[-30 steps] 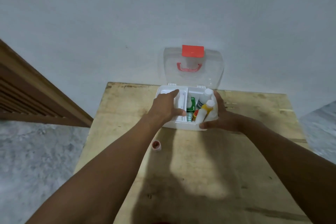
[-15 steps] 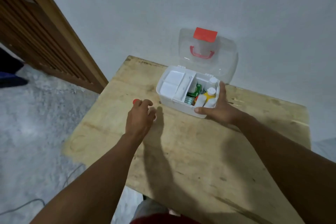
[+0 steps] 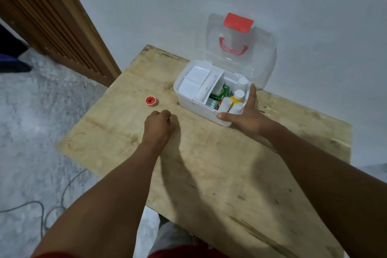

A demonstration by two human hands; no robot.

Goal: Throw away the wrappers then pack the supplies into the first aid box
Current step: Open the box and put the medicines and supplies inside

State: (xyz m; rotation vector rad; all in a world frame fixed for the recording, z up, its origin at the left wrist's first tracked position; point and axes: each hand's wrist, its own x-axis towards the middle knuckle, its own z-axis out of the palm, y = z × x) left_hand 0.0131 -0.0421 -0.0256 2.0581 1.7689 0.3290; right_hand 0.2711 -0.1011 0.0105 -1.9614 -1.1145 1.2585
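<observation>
Your left hand [image 3: 159, 126]: curled, empty, now off the red tape roll [image 3: 151, 101].
Your right hand [image 3: 245, 114]: straight fingers [image 3: 252, 95] brace the first aid box [image 3: 188, 101].
Edge: the roll lies near the table [image 3: 209, 174]'s left edge.

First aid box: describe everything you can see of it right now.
The first aid box is a white plastic tub with a clear hinged lid, open and upright by the wall, bearing a red latch and red handle. A white divided tray fills its left half; the right holds small bottles and a green packet. It sits at the far edge of the wooden table. The right hand touches its near right corner, thumb on the front, fingers along the side.
</observation>
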